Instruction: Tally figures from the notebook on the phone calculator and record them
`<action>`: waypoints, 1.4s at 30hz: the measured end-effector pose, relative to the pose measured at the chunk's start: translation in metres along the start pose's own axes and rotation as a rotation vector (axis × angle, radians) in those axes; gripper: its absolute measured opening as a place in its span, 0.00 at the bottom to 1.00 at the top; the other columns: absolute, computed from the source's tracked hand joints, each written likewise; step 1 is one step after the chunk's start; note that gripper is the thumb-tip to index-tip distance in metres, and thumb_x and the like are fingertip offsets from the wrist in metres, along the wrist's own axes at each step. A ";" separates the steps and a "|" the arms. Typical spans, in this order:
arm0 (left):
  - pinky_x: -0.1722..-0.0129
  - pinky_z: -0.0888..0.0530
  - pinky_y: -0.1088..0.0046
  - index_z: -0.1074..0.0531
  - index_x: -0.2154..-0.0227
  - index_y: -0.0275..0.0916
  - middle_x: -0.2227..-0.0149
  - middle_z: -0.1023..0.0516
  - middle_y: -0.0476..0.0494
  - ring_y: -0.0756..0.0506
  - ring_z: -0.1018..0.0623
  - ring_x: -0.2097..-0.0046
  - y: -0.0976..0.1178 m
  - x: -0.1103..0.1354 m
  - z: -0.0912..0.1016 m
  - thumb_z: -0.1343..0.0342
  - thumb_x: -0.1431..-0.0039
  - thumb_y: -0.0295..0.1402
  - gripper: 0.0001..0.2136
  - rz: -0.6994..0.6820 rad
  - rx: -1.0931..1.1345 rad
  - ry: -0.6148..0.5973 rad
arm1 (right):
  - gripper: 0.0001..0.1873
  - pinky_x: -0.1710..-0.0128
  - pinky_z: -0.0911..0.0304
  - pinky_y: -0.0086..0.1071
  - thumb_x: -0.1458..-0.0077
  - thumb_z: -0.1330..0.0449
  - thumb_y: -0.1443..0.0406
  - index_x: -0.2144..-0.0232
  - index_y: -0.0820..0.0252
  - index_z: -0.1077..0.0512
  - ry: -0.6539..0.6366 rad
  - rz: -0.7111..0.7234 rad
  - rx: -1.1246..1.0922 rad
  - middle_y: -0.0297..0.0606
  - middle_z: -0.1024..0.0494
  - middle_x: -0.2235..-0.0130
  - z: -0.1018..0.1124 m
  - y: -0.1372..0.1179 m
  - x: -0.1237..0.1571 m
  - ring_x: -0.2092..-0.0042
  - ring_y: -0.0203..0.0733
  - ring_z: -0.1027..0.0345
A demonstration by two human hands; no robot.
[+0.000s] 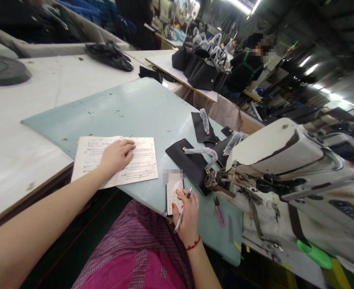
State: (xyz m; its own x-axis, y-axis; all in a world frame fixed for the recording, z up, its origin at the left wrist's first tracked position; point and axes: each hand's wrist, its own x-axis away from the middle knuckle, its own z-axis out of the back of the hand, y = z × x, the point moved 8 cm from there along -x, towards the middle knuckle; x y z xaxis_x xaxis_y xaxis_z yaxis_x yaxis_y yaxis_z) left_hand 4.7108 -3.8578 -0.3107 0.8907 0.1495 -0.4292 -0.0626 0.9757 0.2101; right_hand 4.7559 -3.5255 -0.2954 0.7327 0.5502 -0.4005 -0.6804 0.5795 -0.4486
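Note:
My left hand (116, 156) lies flat on an open printed booklet (142, 160), pressing its pages to a pale green board (119, 108). My right hand (188, 212), with a red string bracelet at the wrist, grips a white pen (179, 218) and sits over a smartphone (174, 192), whose screen is blurred. Black leather bag panels (187, 162) with gold-coloured fittings and clear plastic wrapping lie on the board to the right of the phone.
A white industrial sewing machine (279, 160) stands at the right, next to pink-handled snips (219, 211). Beyond the board are a white worktable, finished black handbags (202, 70), and a co-worker in dark clothing (246, 68).

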 end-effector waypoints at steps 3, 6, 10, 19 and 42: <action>0.54 0.31 0.63 0.26 0.57 0.39 0.49 0.27 0.49 0.42 0.30 0.56 0.000 0.000 0.000 0.56 0.37 0.34 0.14 -0.001 -0.013 0.000 | 0.20 0.37 0.58 0.54 0.41 0.44 0.66 0.46 0.57 0.38 -0.028 0.007 -0.008 0.40 0.26 0.50 -0.002 0.000 0.001 0.41 0.46 0.42; 0.55 0.31 0.63 0.26 0.57 0.39 0.49 0.27 0.50 0.42 0.30 0.56 0.000 0.001 0.000 0.56 0.38 0.34 0.14 0.005 -0.011 0.004 | 0.20 0.36 0.59 0.54 0.41 0.44 0.66 0.46 0.56 0.38 -0.066 0.006 -0.013 0.40 0.26 0.50 -0.006 0.000 0.000 0.41 0.46 0.42; 0.55 0.31 0.64 0.26 0.57 0.39 0.49 0.27 0.51 0.42 0.30 0.56 0.001 0.001 0.001 0.55 0.38 0.34 0.14 0.004 -0.002 0.010 | 0.19 0.36 0.60 0.54 0.40 0.45 0.65 0.46 0.56 0.37 -0.100 -0.005 -0.014 0.39 0.26 0.51 -0.011 0.000 0.001 0.41 0.46 0.41; 0.55 0.31 0.64 0.26 0.58 0.39 0.50 0.27 0.51 0.42 0.30 0.56 0.002 0.001 0.003 0.55 0.37 0.34 0.14 0.004 -0.012 0.015 | 0.20 0.36 0.60 0.54 0.41 0.44 0.65 0.46 0.56 0.37 -0.076 -0.010 -0.017 0.39 0.25 0.52 -0.010 0.002 0.001 0.42 0.46 0.41; 0.55 0.30 0.62 0.26 0.57 0.40 0.49 0.27 0.49 0.42 0.29 0.55 0.001 0.001 0.002 0.57 0.37 0.35 0.15 0.017 0.007 -0.001 | 0.20 0.35 0.61 0.53 0.41 0.45 0.66 0.46 0.56 0.38 -0.075 -0.016 -0.028 0.38 0.25 0.52 -0.012 0.001 0.001 0.42 0.45 0.40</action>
State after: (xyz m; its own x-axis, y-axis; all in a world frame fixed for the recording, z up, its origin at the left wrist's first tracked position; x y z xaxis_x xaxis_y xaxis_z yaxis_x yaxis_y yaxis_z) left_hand 4.7121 -3.8574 -0.3096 0.8899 0.1661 -0.4248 -0.0745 0.9718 0.2238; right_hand 4.7559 -3.5314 -0.3058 0.7394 0.5853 -0.3327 -0.6674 0.5717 -0.4773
